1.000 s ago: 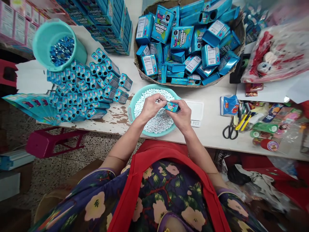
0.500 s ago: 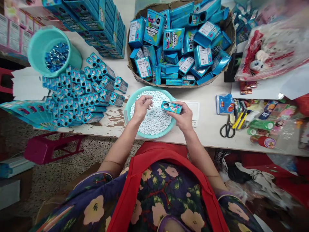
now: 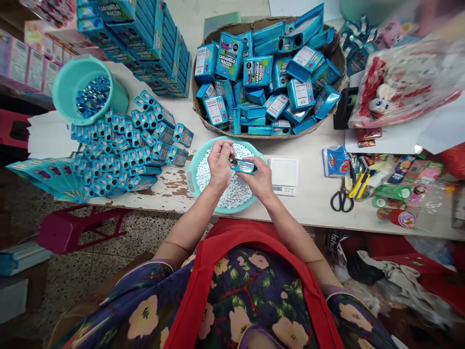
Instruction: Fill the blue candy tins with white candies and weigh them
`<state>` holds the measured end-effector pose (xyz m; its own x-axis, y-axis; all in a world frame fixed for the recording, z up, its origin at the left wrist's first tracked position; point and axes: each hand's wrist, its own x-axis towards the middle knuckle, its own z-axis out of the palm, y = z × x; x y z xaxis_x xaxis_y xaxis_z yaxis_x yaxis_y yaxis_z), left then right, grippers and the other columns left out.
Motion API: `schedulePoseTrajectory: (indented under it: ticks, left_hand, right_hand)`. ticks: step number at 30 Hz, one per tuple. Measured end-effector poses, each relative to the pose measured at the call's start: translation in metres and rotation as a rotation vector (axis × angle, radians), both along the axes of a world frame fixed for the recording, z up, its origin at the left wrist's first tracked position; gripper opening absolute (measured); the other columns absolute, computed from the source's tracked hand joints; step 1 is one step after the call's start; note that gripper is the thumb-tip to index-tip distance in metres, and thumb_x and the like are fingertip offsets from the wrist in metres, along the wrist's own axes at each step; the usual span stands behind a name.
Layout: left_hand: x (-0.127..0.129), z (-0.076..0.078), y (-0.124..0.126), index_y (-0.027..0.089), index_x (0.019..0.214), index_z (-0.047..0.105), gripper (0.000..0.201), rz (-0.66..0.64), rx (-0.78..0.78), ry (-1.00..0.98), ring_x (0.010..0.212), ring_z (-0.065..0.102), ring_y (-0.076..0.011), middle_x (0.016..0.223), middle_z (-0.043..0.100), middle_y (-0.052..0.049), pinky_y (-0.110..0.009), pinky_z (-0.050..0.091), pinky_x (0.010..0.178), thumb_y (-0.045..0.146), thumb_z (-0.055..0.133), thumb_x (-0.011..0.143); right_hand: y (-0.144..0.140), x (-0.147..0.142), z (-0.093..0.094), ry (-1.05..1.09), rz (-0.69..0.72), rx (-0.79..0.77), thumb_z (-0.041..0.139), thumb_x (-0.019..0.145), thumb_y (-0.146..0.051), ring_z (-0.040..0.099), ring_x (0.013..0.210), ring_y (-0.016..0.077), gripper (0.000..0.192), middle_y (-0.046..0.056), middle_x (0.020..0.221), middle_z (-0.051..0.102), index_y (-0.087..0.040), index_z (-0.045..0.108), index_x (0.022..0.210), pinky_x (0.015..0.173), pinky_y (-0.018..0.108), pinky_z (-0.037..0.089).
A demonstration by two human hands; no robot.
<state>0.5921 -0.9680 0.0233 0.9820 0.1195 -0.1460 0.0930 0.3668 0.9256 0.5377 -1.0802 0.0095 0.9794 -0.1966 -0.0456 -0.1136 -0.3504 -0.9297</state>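
Observation:
My right hand point(image 3: 260, 178) grips a small blue candy box point(image 3: 244, 166) printed "Caramelo Macizo", lying on its side in my fingers, with a round hole at its left end. My left hand point(image 3: 220, 165) is closed, its fingertips pinched together at that hole. What they hold, if anything, is hidden. Both hands are above a turquoise bowl point(image 3: 191, 177) filled with small white candies point(image 3: 237, 195). A white digital scale point(image 3: 284, 169) lies on the table just right of the bowl.
A cardboard box point(image 3: 214, 130) heaped with blue boxes stands behind the bowl. Left are rows of small boxes point(image 3: 125, 140), a turquoise bucket point(image 3: 119, 94) of shiny blue pieces and stacked cartons point(image 3: 163, 53). Black-handled scissors point(image 3: 342, 200) and a yellow cutter point(image 3: 359, 184) lie right.
My right hand has brought the box left over the bowl, uncovering the scale. My left hand has moved up to the box's holed end, and its fingertips now meet it.

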Motion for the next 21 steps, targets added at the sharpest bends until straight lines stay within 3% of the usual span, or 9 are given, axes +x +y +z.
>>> schedulePoseTrajectory:
  ticks: [2, 4, 6, 9, 11, 14, 16, 19, 21]
  left_hand:
    - [0.008, -0.008, 0.009, 0.023, 0.085, 0.058, 0.018, 0.028, -0.045, 0.06, 0.058, 0.049, -0.009, 0.065, 0.047, 0.004, -0.021, 0.042, 0.059, 0.04, 0.061, 0.09]
    - [0.013, -0.02, 0.022, 0.022, 0.086, 0.059, 0.016, -0.002, 0.018, 0.12, 0.06, 0.051, -0.0102, 0.068, 0.051, 0.002, -0.022, 0.043, 0.06, 0.038, 0.057, 0.091]
    - [0.014, -0.035, 0.037, 0.021, 0.085, 0.062, 0.016, -0.179, 0.29, 0.145, 0.074, 0.059, -0.0148, 0.077, 0.06, -0.002, -0.027, 0.048, 0.073, 0.036, 0.058, 0.089]
    - [0.021, -0.05, 0.047, 0.021, 0.088, 0.069, 0.014, -0.467, 0.874, 0.068, 0.109, 0.06, -0.0269, 0.104, 0.069, -0.008, -0.042, 0.043, 0.101, 0.032, 0.064, 0.082]
    - [0.036, -0.052, 0.037, 0.022, 0.104, 0.069, 0.024, -0.478, 1.095, -0.067, 0.119, 0.056, -0.0293, 0.118, 0.067, -0.01, -0.045, 0.039, 0.108, 0.03, 0.06, 0.084]
    - [0.081, -0.051, 0.0, 0.025, 0.13, 0.058, 0.043, -0.435, 1.207, -0.307, 0.134, 0.044, -0.0295, 0.14, 0.056, -0.01, -0.046, 0.033, 0.113, 0.024, 0.052, 0.087]
    - [0.116, -0.052, -0.028, 0.026, 0.139, 0.051, 0.055, -0.515, 1.293, -0.347, 0.143, 0.032, -0.0328, 0.152, 0.045, -0.011, -0.054, 0.028, 0.114, 0.021, 0.051, 0.085]
    - [0.156, -0.059, -0.054, 0.021, 0.141, 0.05, 0.06, -0.671, 1.41, -0.302, 0.138, 0.038, -0.0379, 0.147, 0.049, -0.018, -0.062, 0.027, 0.111, 0.017, 0.049, 0.081]
    - [0.169, -0.061, -0.055, 0.017, 0.137, 0.053, 0.056, -0.67, 1.42, -0.311, 0.132, 0.046, -0.0392, 0.138, 0.056, -0.021, -0.062, 0.027, 0.11, 0.02, 0.051, 0.081]
  right_hand:
    - [-0.005, 0.0, -0.002, 0.018, -0.021, 0.077, 0.082, 0.065, -0.033, 0.065, 0.097, 0.0216, 0.037, 0.002, 0.099, 0.07, -0.023, 0.07, 0.098, 0.09, 0.037, 0.051]
    - [-0.015, -0.003, -0.002, 0.052, -0.038, 0.2, 0.085, 0.062, -0.036, 0.066, 0.094, 0.0208, 0.042, 0.002, 0.099, 0.071, -0.023, 0.07, 0.099, 0.087, 0.036, 0.052]
    - [-0.033, -0.011, -0.001, 0.057, -0.076, 0.309, 0.088, 0.058, -0.037, 0.067, 0.093, 0.0205, 0.048, 0.002, 0.101, 0.071, -0.024, 0.07, 0.1, 0.087, 0.036, 0.054]
    - [-0.068, -0.024, -0.005, 0.005, -0.231, 0.322, 0.09, 0.055, -0.035, 0.067, 0.094, 0.0203, 0.05, 0.001, 0.102, 0.071, -0.024, 0.07, 0.099, 0.088, 0.037, 0.054]
    - [-0.092, -0.031, -0.015, 0.0, -0.36, 0.267, 0.09, 0.054, -0.035, 0.066, 0.09, 0.0197, 0.05, 0.001, 0.097, 0.07, -0.023, 0.069, 0.098, 0.088, 0.037, 0.054]
    - [-0.119, -0.037, -0.039, 0.048, -0.482, 0.187, 0.089, 0.053, -0.037, 0.066, 0.089, 0.0202, 0.052, 0.002, 0.095, 0.069, -0.02, 0.068, 0.097, 0.087, 0.039, 0.053]
    - [-0.131, -0.039, -0.056, 0.072, -0.502, 0.121, 0.087, 0.054, -0.04, 0.065, 0.092, 0.0207, 0.052, 0.003, 0.099, 0.068, -0.02, 0.067, 0.098, 0.088, 0.039, 0.052]
    - [-0.142, -0.042, -0.076, 0.107, -0.486, 0.056, 0.083, 0.058, -0.045, 0.064, 0.091, 0.0212, 0.051, 0.005, 0.099, 0.067, -0.018, 0.066, 0.098, 0.089, 0.041, 0.051]
    - [-0.145, -0.046, -0.08, 0.11, -0.464, 0.04, 0.082, 0.06, -0.046, 0.063, 0.099, 0.0236, 0.054, 0.007, 0.104, 0.066, -0.018, 0.065, 0.103, 0.094, 0.044, 0.05]
